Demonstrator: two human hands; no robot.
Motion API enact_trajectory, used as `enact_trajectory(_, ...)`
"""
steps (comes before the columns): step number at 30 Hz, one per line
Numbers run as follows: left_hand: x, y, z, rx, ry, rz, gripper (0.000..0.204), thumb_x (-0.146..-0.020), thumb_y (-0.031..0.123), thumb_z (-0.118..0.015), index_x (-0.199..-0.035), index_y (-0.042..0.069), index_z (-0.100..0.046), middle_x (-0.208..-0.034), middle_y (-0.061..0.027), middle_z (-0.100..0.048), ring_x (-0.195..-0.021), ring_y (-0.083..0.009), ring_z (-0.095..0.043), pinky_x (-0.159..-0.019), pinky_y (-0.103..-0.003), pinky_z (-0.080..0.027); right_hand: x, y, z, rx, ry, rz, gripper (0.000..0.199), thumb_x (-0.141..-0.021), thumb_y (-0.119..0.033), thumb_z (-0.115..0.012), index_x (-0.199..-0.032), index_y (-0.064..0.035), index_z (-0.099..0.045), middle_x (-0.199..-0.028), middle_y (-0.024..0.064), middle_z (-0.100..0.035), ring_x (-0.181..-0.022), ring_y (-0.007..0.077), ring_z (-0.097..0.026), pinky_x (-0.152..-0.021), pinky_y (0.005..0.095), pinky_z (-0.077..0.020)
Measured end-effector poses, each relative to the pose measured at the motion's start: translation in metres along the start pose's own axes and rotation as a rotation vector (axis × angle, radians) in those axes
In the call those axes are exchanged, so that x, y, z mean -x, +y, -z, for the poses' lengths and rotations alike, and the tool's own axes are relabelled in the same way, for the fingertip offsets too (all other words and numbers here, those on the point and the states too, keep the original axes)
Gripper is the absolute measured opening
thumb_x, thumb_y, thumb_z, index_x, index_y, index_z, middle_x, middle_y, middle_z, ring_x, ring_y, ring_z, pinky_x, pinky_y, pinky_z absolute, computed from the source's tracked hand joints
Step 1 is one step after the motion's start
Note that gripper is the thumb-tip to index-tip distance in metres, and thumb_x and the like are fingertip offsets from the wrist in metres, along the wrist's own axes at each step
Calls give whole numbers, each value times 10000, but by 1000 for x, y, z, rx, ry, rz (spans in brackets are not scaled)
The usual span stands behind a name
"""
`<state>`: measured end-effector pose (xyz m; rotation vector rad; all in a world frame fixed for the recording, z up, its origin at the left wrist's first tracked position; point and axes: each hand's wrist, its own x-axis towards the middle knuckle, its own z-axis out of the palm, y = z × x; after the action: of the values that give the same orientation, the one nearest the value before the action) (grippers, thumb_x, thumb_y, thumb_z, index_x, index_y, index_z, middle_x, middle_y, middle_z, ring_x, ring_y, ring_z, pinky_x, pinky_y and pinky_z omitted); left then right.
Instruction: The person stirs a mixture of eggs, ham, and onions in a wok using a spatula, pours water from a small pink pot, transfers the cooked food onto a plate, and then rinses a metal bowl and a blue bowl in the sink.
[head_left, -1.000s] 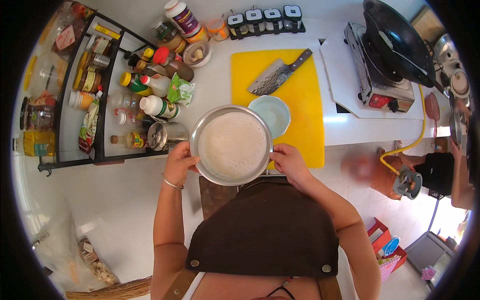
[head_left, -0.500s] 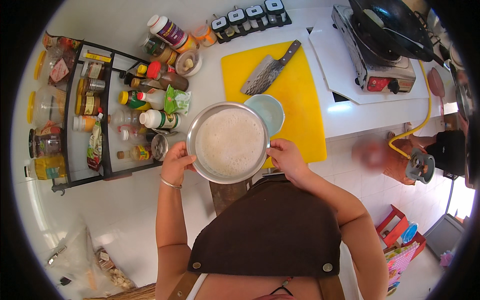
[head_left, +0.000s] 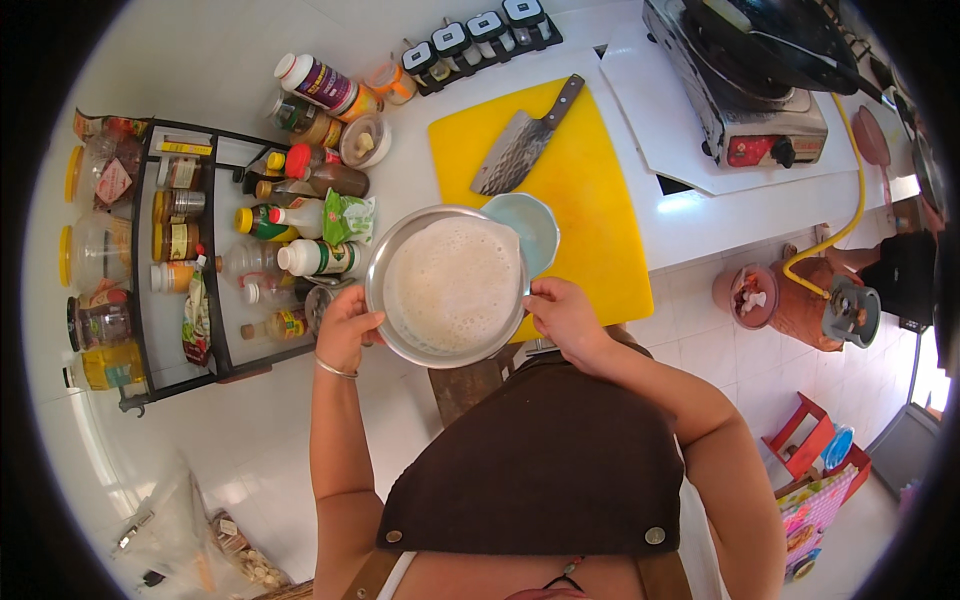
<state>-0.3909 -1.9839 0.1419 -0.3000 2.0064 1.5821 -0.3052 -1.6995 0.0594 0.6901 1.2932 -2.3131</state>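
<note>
Overhead view of a person in a brown apron (head_left: 545, 470) standing at a white worktop (head_left: 640, 215). Both hands grip a round metal bowl (head_left: 447, 286) by its rim: the left hand (head_left: 347, 328), with a thin bangle at the wrist, is closed on the left edge, and the right hand (head_left: 565, 318) is closed on the right edge, fingers curled against the rim. The bowl is filled with a pale, frothy liquid (head_left: 452, 284) and is held above the near edge of the worktop, in front of the person's chest. Just beyond the bowl, partly hidden by its rim, a small pale-blue dish (head_left: 532, 226) rests on the near left corner of a yellow board (head_left: 575, 200). A cleaver (head_left: 520, 143) lies diagonally on the board's far half, its dark handle pointing away. To the left of the bowl, bottles (head_left: 300, 240) and jars stand crowded on the worktop beside a black wire rack (head_left: 170, 250) that holds further jars. At the far edge, a row of small black-lidded jars (head_left: 470, 40) sits behind the board. To the far right, a gas stove (head_left: 755, 110) carries a dark wok (head_left: 770, 35); a yellow hose (head_left: 850, 190) runs from it down to a cylinder (head_left: 815, 305) on the tiled floor.
</note>
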Motion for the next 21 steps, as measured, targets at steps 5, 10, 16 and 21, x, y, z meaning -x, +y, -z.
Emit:
enact_trajectory(5, 0, 5, 0, -22, 14, -2, 326, -741, 52, -604, -1055, -10, -546, -865, -89, -639, -662, -162, -633, -538, -269, -540, -6, 9, 4, 17, -12, 7, 106, -858, -65, -559, -908, 21, -593, -692, 15, -532, -561, 69, -434, -495, 236, -345)
enact_trajectory(10, -3, 1, 5, -36, 12, -25, 350, -747, 76, -616, -1071, -21, -522, -881, -95, -638, -626, -161, -636, -499, -269, -545, -7, 9, 2, -35, -33, 2, 100, -856, -62, -557, -901, 21, -591, -689, 14, -529, -556, 66, -423, -491, 236, -333)
enact_trajectory(16, -2, 6, 4, -27, 23, -2, 302, -750, 33, -603, -1044, -1, -541, -880, -82, -641, -678, -151, -634, -524, -252, -529, -7, 9, 0, -83, -50, 13, 110, -868, -55, -541, -929, 24, -588, -692, 6, -522, -548, 55, -400, -481, 231, -316)
enact_trajectory(21, -2, 10, 1, -22, 27, 1, 281, -752, 23, -596, -1027, 1, -543, -877, -76, -641, -673, -145, -631, -522, -247, -521, -8, 10, 0, -90, -44, 22, 119, -871, -50, -532, -945, 28, -584, -695, 1, -519, -545, 53, -394, -477, 226, -313)
